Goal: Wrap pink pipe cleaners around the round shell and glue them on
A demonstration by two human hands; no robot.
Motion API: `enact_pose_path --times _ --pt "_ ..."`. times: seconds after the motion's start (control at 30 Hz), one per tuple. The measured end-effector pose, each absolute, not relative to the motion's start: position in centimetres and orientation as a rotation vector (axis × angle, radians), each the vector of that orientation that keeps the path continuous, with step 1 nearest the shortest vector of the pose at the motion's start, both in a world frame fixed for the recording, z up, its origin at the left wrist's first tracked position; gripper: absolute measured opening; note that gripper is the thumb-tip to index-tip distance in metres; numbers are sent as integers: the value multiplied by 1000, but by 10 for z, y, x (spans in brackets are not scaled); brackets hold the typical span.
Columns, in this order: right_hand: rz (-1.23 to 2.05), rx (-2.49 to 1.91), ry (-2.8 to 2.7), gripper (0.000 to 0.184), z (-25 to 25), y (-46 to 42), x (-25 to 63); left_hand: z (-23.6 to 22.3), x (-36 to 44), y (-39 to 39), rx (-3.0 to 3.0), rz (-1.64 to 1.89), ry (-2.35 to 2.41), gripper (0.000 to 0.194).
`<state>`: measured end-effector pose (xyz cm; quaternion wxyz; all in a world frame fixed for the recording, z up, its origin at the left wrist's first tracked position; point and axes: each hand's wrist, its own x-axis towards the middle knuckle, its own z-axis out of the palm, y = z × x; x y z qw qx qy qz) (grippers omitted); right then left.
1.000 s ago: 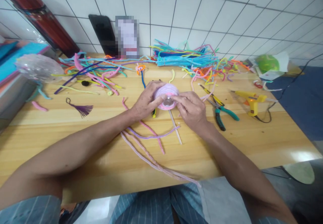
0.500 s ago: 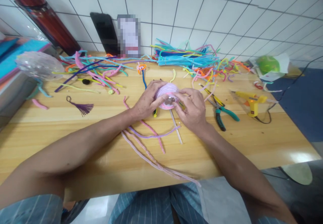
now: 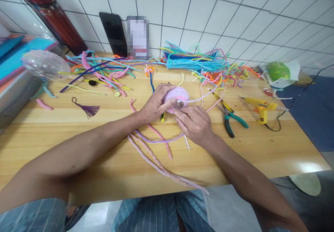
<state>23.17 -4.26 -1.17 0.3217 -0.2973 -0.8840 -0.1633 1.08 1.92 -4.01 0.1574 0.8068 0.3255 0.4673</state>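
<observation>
A round ball wrapped in pink and lilac pipe cleaners [image 3: 177,94] sits mid-table, a clear shiny patch showing at its near side. My left hand [image 3: 154,106] cups it from the left, fingers curled round it. My right hand [image 3: 193,122] lies just below and right of it, fingertips pressed on its lower edge. A pink pipe cleaner strand [image 3: 206,98] runs out from the ball to the right. Long lilac and pink pipe cleaners [image 3: 156,157] trail toward the table's front edge.
Piles of coloured pipe cleaners [image 3: 193,63] lie along the back by the tiled wall. Green-handled pliers [image 3: 231,118] and a yellow glue gun [image 3: 261,106] lie right. A purple tassel [image 3: 87,108], clear plastic globe [image 3: 44,64], phone [image 3: 113,33] and red flask [image 3: 52,16] are left.
My right hand dropped from the ball's right side to below it, and a pink strand now stretches out to the right. The view shifted slightly.
</observation>
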Motion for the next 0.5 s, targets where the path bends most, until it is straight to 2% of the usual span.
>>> enact_pose_path --times 0.27,0.5 --pt "-389 -843 -2401 34 -13 -43 232 -40 12 20 2291 1354 920 50" --pt "-558 -840 -2373 30 -10 -45 227 -42 12 21 2290 1376 901 47"
